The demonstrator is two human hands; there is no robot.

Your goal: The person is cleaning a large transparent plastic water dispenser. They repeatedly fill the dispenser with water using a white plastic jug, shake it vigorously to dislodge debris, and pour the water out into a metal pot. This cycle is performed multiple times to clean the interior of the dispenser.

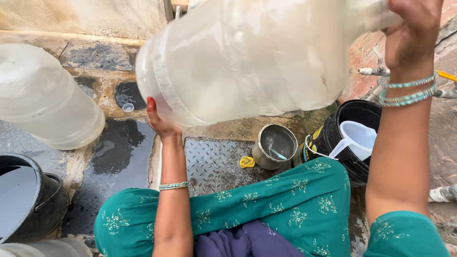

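Right now we are holding the big clear water jug [247, 57] tilted in mid-air above the wet stone floor [119, 147], long axis running left-right: left hand [159, 121] cupping its base, fingers spread, right hand [412, 33] wrapped around the neck end.

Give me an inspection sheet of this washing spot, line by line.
Surface: wet stone floor with a metal chequer plate.
Job's things: large clear plastic water jar, tipped sideways and held up.
Clutter: second clear jar; steel pot; yellow scrap; black bucket holding a white plastic jug; dark bucket.
Grippers: left hand under the jar's base; right hand at its neck end.
Cables: nothing seen.
Surroundings: metal tap, plaster wall.
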